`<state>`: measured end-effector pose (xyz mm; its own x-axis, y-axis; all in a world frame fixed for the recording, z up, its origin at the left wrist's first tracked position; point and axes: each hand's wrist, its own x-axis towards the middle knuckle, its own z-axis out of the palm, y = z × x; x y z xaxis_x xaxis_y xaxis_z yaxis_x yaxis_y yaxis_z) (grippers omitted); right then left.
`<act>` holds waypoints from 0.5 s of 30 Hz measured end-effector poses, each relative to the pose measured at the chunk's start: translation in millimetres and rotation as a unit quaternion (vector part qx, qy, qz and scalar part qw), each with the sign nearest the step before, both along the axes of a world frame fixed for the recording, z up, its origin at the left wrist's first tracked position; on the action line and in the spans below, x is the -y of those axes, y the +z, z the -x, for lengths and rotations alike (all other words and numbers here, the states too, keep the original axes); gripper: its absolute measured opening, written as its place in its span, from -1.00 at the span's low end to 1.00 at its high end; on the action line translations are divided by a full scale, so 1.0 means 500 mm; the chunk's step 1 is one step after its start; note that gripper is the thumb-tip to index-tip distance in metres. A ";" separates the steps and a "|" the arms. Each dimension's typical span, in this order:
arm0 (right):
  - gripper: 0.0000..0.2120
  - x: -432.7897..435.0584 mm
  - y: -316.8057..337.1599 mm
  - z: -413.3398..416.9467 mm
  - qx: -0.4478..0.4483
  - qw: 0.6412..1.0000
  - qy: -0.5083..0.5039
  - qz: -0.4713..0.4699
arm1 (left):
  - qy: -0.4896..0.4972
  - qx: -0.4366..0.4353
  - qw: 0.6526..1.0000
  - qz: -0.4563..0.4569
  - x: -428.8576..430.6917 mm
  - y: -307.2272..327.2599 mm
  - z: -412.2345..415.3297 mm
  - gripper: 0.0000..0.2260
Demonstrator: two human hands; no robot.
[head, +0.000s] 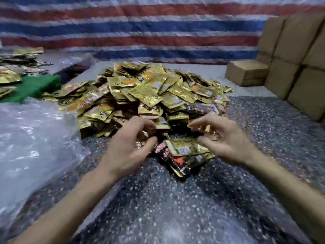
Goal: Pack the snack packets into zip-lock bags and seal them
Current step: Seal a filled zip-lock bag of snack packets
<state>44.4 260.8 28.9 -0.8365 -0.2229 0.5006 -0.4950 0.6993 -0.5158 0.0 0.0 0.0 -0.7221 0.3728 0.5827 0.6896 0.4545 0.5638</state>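
Head view: big pile of snack packets (149,92), mostly gold foil with some dark ones, heaped on the speckled floor (175,199) at frame centre. It is loose and unsorted, probably dumped there so both hands can reach it. A small stack of packets (186,150) lies at the pile's near edge between the hands, gold on top of black and red ones; it looks like a batch set apart for one bag. The left hand (130,145) is at the stack's left side, fingers and thumb curved in toward the packets. Motion blur means I cannot tell if it grips any. The right hand (223,141) arches over the stack's right end, fingers spread and loosely bent, thumb apart, nothing clearly held. Judged step: squaring up or gathering a batch, with bagging not yet begun. The clear plastic bags (26,134) are heaped at left of frame, beside the left forearm and handy for the next grab. No packets are visible inside them, and seals are not readable. The cardboard boxes (290,59) are stacked at right and closed, contents hidden. More packets (15,67) lie at upper left next to a green item (33,87); whether those are bagged is unclear. A striped tarp (140,23) runs across the back.
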 end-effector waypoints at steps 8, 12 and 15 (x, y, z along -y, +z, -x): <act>-0.30 0.062 -0.063 -0.057 0.175 0.956 -0.012 -0.234 | 0.029 0.068 0.938 0.338 0.060 0.006 -0.099 -0.65; -0.34 0.083 -0.111 -0.068 0.129 0.966 -0.059 -0.215 | 0.115 -0.035 0.968 0.222 0.143 0.036 -0.128 -0.73; -0.33 0.092 -0.129 -0.080 0.112 0.977 -0.082 -0.164 | 0.244 -0.105 0.937 0.227 0.229 0.065 -0.117 -0.63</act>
